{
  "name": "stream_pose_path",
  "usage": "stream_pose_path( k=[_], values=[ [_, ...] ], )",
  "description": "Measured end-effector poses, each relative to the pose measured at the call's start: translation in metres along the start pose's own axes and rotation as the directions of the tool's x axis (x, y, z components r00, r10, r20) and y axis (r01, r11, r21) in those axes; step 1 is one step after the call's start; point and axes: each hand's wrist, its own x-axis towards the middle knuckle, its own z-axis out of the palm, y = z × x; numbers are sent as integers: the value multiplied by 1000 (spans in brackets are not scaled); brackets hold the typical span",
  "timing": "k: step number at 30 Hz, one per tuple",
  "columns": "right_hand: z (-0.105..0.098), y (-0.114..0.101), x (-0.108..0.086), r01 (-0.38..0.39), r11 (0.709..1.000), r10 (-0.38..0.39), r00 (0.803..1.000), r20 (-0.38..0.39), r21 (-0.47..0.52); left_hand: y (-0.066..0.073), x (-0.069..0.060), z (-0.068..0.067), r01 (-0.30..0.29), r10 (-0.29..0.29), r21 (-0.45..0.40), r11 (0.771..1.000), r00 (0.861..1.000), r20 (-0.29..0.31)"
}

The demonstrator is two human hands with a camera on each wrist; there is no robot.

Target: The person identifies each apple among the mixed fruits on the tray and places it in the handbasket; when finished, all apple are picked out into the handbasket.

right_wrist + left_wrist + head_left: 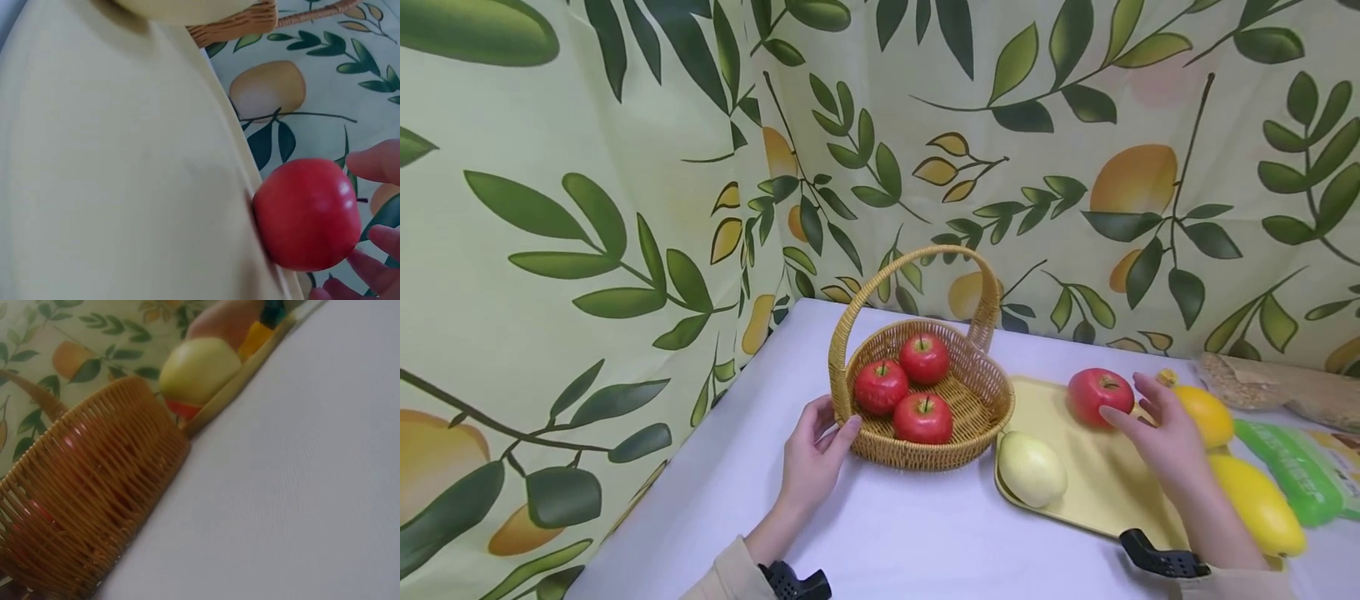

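My left hand point(811, 457) holds the left side of a wicker basket point(917, 454) near the foot of its arched handle, the thumb in front; its fingers are out of the left wrist view. Inside the basket lie three red apples point(923, 418). Another red apple point(1101, 397) sits on the far part of a pale yellow tray point(1093, 479). My right hand point(1172, 437) is spread at that apple's right side, thumb and fingers apart and not closed round it. Its fingers point(378, 164) reach close to the apple point(307, 214) in the right wrist view; contact is unclear.
A pale green-yellow round fruit point(1032, 468) rests on the tray's near left corner. Right of it lie an orange fruit point(1206, 415) and a long yellow fruit point(1258, 507). Green packaging point(1288, 471) and a clear bag point(1243, 382) lie farther right. Leaf-patterned cloth point(1030, 208) stands behind.
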Motion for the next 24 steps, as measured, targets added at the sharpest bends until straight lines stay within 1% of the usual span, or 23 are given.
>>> stream_pose_path(
  k=[4, 10, 13, 19, 24],
  values=[
    [0, 9, 2, -46, 999, 45, 998, 37, 13, 0, 0, 0, -1, 1, -3, 1000, 1000, 8],
    [0, 16, 5, -115, 992, 111, 990, 89, 41, 1, 1, 1, -11, 11, -2, 1000, 1000, 14],
    [-1, 18, 6, -122, 991, 116, 988, 105, 52, 1, 2, 1, -16, 16, -3, 1000, 1000, 16],
    [-2, 19, 6, -130, 988, 118, 983, 140, 83, 1, 1, 0, -2, 2, -2, 1000, 1000, 12],
    [-2, 17, 8, -131, 987, 117, 983, 145, 92, 1, 0, 0, 2, -2, -7, 1000, 1000, 10]
  ],
)
